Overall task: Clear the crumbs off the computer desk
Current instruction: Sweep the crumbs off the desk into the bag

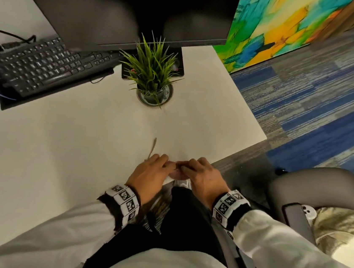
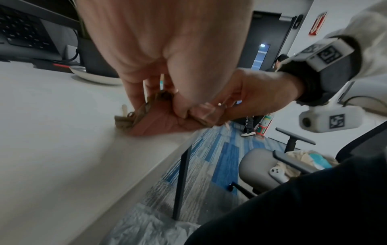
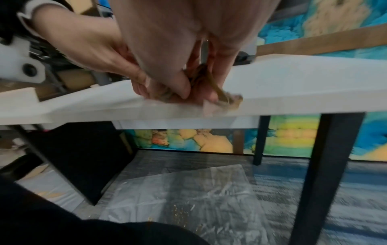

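Observation:
Both my hands meet at the front edge of the white desk. My left hand and my right hand have their fingers curled round a small pink cloth, bunched with brown frayed strands. One brown strand sticks out onto the desk beyond my left hand. In the right wrist view the pink cloth hangs just over the desk edge, with the brown strands beside it. Blur hides any crumbs on the desktop. Golden crumbs lie on a clear plastic sheet on the floor below.
A potted green plant stands mid-desk before the black monitor. A black keyboard lies at the back left. A grey office chair is at my right. Black desk legs stand near the sheet.

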